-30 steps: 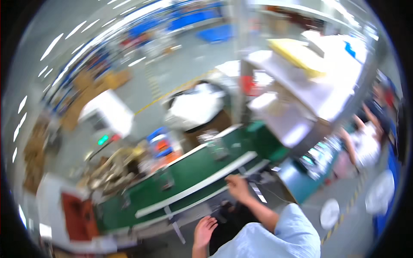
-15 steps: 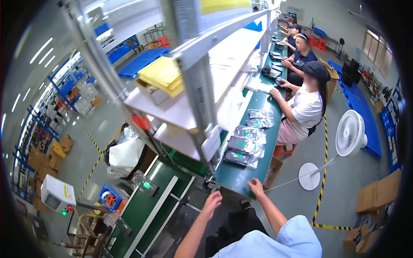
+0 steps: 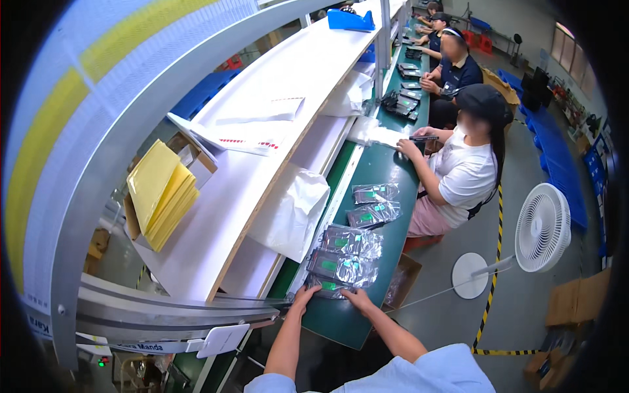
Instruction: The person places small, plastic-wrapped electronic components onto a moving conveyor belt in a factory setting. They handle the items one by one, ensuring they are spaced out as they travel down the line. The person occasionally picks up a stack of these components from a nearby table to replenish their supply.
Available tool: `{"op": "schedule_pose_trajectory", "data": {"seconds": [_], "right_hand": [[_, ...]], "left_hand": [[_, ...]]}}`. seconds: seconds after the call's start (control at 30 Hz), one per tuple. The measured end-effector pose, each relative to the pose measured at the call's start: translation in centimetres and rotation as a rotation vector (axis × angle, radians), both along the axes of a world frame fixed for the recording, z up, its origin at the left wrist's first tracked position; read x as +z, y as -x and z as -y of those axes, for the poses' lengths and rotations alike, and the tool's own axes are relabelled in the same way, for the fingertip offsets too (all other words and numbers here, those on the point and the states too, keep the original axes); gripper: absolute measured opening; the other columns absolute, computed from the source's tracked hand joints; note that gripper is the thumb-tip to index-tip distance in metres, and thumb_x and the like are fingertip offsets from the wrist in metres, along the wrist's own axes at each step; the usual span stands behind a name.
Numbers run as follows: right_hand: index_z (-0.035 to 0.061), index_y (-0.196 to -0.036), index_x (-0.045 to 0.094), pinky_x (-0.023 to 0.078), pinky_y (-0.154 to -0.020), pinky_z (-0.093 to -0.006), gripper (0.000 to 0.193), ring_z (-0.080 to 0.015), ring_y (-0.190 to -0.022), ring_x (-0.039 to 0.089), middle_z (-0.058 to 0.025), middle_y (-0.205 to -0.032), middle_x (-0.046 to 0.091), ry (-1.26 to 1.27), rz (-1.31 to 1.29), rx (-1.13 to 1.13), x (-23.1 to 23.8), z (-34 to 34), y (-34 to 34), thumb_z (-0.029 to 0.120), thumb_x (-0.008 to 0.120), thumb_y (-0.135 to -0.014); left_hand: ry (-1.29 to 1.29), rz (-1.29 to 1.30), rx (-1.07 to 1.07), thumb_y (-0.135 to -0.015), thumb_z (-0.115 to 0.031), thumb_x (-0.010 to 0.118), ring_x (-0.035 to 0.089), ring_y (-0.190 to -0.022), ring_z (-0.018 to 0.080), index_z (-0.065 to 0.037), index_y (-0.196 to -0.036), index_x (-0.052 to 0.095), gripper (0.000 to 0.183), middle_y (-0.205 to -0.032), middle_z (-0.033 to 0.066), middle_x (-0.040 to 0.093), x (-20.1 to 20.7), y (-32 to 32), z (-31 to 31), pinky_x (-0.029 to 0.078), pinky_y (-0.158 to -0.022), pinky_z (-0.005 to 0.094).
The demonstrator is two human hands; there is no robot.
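Several clear bagged packets [image 3: 373,214], each with a dark flat item and a green patch inside, lay in a column on the green table [image 3: 341,322], so the bagging of these looked already done. The nearest packet [image 3: 329,289] lay at the near end of the table, just beside or partly under the next one; which, could not be told. The left hand [image 3: 304,298] met its left end with the fingers stretched forward over the edge; the right hand [image 3: 357,300] was at its right end, fingers reaching inward. Whether either pinched the film or merely rested there could not be told. No packet had been lifted clear of the table, and the two far packets lay apart from the nearer group. Farther on, a co-worker in a white shirt [image 3: 466,167] held a dark item [image 3: 424,138], with more dark pieces [image 3: 401,105] beyond, so work there looked unfinished.
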State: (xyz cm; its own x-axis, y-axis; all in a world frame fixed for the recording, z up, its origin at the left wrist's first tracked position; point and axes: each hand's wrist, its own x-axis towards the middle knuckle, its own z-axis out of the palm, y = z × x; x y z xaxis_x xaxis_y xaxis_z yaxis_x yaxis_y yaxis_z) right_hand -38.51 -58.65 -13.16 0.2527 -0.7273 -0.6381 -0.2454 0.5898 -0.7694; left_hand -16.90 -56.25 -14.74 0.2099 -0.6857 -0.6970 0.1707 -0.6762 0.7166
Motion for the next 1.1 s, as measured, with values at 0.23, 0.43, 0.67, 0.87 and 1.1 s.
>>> {"op": "schedule_pose_trajectory", "data": {"seconds": [0.23,0.43,0.67,0.87,1.1], "right_hand": [[-0.0012,-0.102,0.061,0.043,-0.075,-0.0294,0.05,-0.0156,-0.085,0.055,-0.0087,-0.094,0.061,-0.014,0.007,0.447,-0.8,1.0,6.0,0.04,0.067,-0.075],[0.0007,-0.102,0.06,0.04,-0.073,-0.0264,0.046,-0.0128,-0.083,0.051,-0.0042,-0.091,0.059,-0.179,0.125,0.6,2.1,-1.3,8.0,0.039,0.066,-0.078],[0.0023,-0.109,0.055,0.041,-0.066,-0.0241,0.053,-0.0115,-0.08,0.051,-0.002,-0.089,0.056,-0.21,0.154,0.636,1.7,-4.5,7.3,0.047,0.061,-0.08],[-0.0021,-0.134,0.017,0.042,-0.087,-0.0299,0.08,-0.0163,-0.109,0.047,-0.0095,-0.125,0.043,-0.423,0.45,0.462,2.7,-9.4,5.9,0.037,0.062,-0.082],[0.0041,-0.118,0.05,0.039,-0.089,-0.0271,0.046,-0.012,-0.101,0.051,-0.0031,-0.111,0.056,-0.222,0.467,0.423,7.3,-13.4,0.8,0.022,0.067,-0.079]], "left_hand": [[-0.178,-0.094,0.135,-0.062,-0.029,0.079,0.055,-0.095,0.0195,-0.001,-0.112,0.048,0.065,-0.101,0.0082,0.057,-0.7,5.1,-7.0,0.044,-0.083,0.0302],[-0.084,-0.031,0.469,-0.053,-0.021,0.085,0.051,-0.103,0.023,0.002,-0.125,0.029,0.094,-0.112,0.0148,0.049,-4.0,9.8,-14.5,0.04,-0.092,0.0329],[0.215,-0.418,0.762,-0.068,-0.007,0.07,0.056,-0.099,0.0267,-0.001,-0.113,0.047,0.051,-0.105,0.0131,0.057,1.2,12.1,-21.9,0.044,-0.089,0.0402],[0.404,-0.777,1.095,-0.078,-0.011,0.058,0.053,-0.103,0.0298,-0.003,-0.112,0.05,0.036,-0.11,0.0132,0.057,8.1,13.9,-25.7,0.039,-0.094,0.0447],[-0.011,-1.182,0.629,-0.086,-0.029,0.052,0.053,-0.105,0.0217,-0.004,-0.121,0.047,0.043,-0.116,0.0084,0.056,14.3,16.6,-35.0,0.039,-0.095,0.0363]]}}
